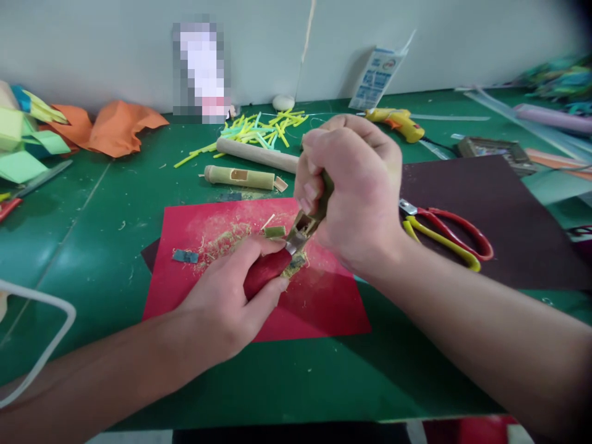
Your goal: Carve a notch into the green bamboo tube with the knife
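In the head view, the step looks like carving a notch. The left hand [226,290] is closed round a red-handled tool [266,271], its metal tip at the bamboo piece [324,200] — held in the right hand's [358,179] tight fist, notched end poking out below, over the red sheet [259,324]. The next move seems to call for a firm grip — and light pressure.

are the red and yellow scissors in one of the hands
No, the scissors lie on the dark sheet; the left hand holds a red-handled tool, the right hand a bamboo piece.
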Motion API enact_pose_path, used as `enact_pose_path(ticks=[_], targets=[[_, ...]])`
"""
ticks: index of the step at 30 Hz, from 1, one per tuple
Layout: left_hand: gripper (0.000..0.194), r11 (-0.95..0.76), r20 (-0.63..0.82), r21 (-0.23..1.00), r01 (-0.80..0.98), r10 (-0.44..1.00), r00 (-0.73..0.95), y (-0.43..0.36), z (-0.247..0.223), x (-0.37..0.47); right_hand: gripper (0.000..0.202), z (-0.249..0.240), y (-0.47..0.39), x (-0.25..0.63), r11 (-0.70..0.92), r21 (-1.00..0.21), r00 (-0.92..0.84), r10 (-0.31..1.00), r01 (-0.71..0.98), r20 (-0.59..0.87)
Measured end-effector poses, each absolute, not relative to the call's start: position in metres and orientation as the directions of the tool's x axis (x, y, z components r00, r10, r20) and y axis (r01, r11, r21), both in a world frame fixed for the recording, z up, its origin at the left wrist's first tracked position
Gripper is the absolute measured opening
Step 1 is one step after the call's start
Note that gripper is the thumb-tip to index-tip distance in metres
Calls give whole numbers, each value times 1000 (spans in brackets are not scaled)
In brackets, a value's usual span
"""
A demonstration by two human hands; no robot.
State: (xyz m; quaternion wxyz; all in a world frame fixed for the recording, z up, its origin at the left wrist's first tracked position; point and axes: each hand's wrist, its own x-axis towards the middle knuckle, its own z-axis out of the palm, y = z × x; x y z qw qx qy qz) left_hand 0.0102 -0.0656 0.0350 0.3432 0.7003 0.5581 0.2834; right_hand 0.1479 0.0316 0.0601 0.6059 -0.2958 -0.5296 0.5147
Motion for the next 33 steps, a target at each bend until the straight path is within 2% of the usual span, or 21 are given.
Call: enact_pose_path(ticks=[6, 13, 20, 33], targets=[[35, -232, -3, 649, 725, 952, 308, -48, 53, -11, 27, 63, 36, 153, 280, -897, -179, 917, -343, 355], [34, -279, -71, 572, 771, 920, 385, -38, 70, -22, 26, 65, 36, 156, 218, -931, -305, 901, -294, 308], [34, -265, -115, 557, 787, 914, 389, -37, 72, -24, 25, 69, 32, 155, 198, -918, -358, 876, -343, 322], [33, -244, -129, 612, 752, 907, 400, -38, 67, -22, 28, 70, 29, 156, 199, -924, -420, 845, -327, 331]])
